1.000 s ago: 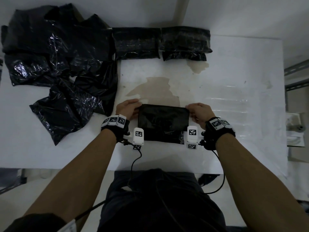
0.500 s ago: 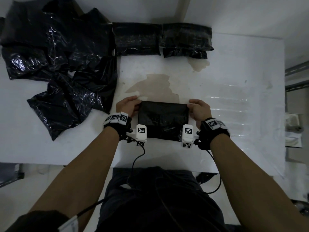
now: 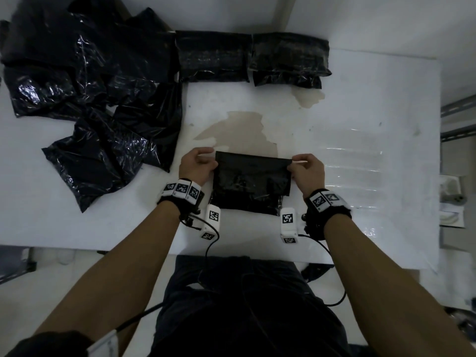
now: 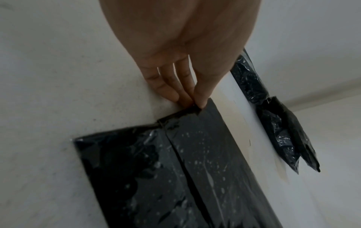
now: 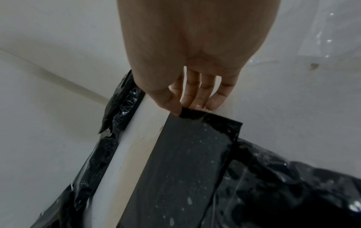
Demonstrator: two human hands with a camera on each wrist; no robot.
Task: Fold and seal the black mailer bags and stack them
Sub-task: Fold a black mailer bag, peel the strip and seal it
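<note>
A black mailer bag (image 3: 251, 185) lies flat near the table's front edge, its far flap (image 4: 203, 138) (image 5: 185, 162) folded over toward me. My left hand (image 3: 197, 166) pinches the flap's left corner (image 4: 192, 108). My right hand (image 3: 307, 168) pinches the flap's right corner (image 5: 188, 113) between thumb and fingers. Two folded, sealed black bags (image 3: 215, 56) (image 3: 289, 59) lie side by side at the table's far edge. A heap of loose crumpled black bags (image 3: 85, 99) covers the far left.
The white table (image 3: 360, 112) has a brownish stain (image 3: 239, 132) just beyond the bag and a smaller one (image 3: 310, 97) near the sealed bags. Clear plastic film (image 3: 353, 171) lies at the right. A metal shelf (image 3: 458, 124) stands past the right edge.
Both hands have shifted from pressing the bag's far corners to pinching the flap's corners; the flap now lies folded over the bag toward me.
</note>
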